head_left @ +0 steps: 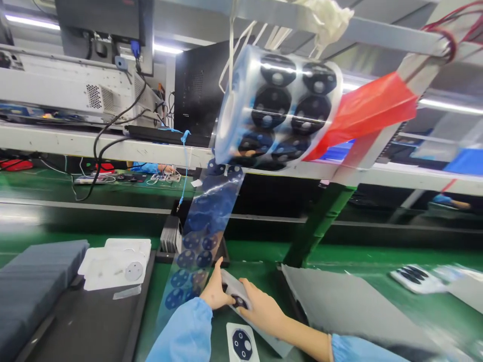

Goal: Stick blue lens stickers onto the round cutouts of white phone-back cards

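Both hands are at the lower middle, on a pale grey flat panel (pixel 277 344) with a dark round patch (pixel 239 301) near its upper end. My left hand (pixel 215 290) has its thumb against the panel near the patch and its index finger pointing up. My right hand (pixel 262 306) grips the panel's right side, its thumb by the patch. Just below lies a white card (pixel 242 343) with a dark round camera-shaped piece. A clear film strip (pixel 206 221) of dark round stickers hangs behind my left hand, down from a large sticker roll (pixel 279 108).
At left, a black tray (pixel 86 322) bears white cards (pixel 116 264), beside stacked grey foam sheets (pixel 33 291). A grey sheet (pixel 347 301) lies at right, with a white card with dark ovals (pixel 417 279) beyond. A green post (pixel 319 226) and small upright card stack (pixel 171 235) stand behind.
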`<action>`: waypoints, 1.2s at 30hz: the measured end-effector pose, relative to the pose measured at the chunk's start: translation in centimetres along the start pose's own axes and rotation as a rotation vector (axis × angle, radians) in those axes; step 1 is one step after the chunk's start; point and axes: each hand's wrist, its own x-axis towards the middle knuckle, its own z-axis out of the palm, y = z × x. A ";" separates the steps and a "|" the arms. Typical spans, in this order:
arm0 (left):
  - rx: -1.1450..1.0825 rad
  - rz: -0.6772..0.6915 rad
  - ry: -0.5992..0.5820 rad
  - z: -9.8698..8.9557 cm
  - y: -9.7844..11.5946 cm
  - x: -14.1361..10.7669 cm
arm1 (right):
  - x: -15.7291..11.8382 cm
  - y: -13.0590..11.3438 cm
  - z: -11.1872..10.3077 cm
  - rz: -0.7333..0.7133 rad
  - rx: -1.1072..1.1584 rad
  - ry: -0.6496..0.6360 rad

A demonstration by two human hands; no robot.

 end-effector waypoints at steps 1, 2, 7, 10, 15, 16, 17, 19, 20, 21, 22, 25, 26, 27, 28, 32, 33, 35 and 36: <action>0.002 -0.016 0.007 0.1 0.2 -0.1 | -0.6 0.6 0.2 0.019 0.031 0.017; 0.006 -0.036 0.013 0.2 0.3 -0.1 | -1.2 1.2 0.5 0.035 0.075 0.041; 0.015 -0.107 0.015 1.0 0.8 -0.1 | -3.3 4.8 3.0 0.119 0.390 0.194; 0.006 -0.131 -0.006 1.6 0.8 -0.1 | -3.6 5.8 4.3 0.181 0.660 0.296; -0.001 -0.121 -0.045 2.1 0.8 -0.2 | -3.6 5.4 4.4 0.266 0.866 0.384; 0.000 -0.113 -0.051 2.1 0.8 -0.2 | -3.6 5.2 4.3 0.254 0.888 0.381; 0.003 -0.106 -0.057 2.0 0.9 -0.3 | -3.6 5.2 4.3 0.237 0.906 0.375; 0.009 -0.091 -0.069 1.9 1.0 -0.4 | -3.6 5.2 4.4 0.212 0.917 0.368; 0.012 -0.089 -0.077 1.9 1.0 -0.4 | -3.6 5.2 4.6 0.208 0.913 0.367; 0.017 -0.089 -0.085 1.8 1.1 -0.4 | -3.6 5.3 4.9 0.207 0.904 0.367; 0.023 -0.092 -0.093 1.8 1.1 -0.5 | -3.7 5.3 5.2 0.205 0.886 0.365; 0.047 -0.091 -0.096 1.7 1.2 -0.5 | -4.0 5.1 5.6 0.208 0.704 0.338; 0.053 -0.085 -0.094 1.6 1.2 -0.5 | -4.3 4.8 5.5 0.218 0.594 0.339; 0.058 -0.079 -0.097 1.6 1.3 -0.5 | -4.6 4.4 5.2 0.220 0.473 0.358; 0.059 -0.076 -0.105 1.5 1.3 -0.5 | -5.1 3.8 4.9 0.201 0.355 0.395; 0.047 -0.076 -0.162 1.5 1.6 -0.6 | -7.1 1.2 3.3 -0.119 0.052 0.329; 0.049 -0.075 -0.170 1.5 1.7 -0.6 | -7.4 0.6 3.1 -0.166 0.005 0.189; 0.061 -0.076 -0.177 1.6 1.7 -0.7 | -7.6 -0.3 3.2 -0.120 -0.082 -0.069; 0.069 -0.077 -0.177 1.6 1.7 -0.7 | -7.4 -0.5 3.3 -0.076 -0.119 -0.155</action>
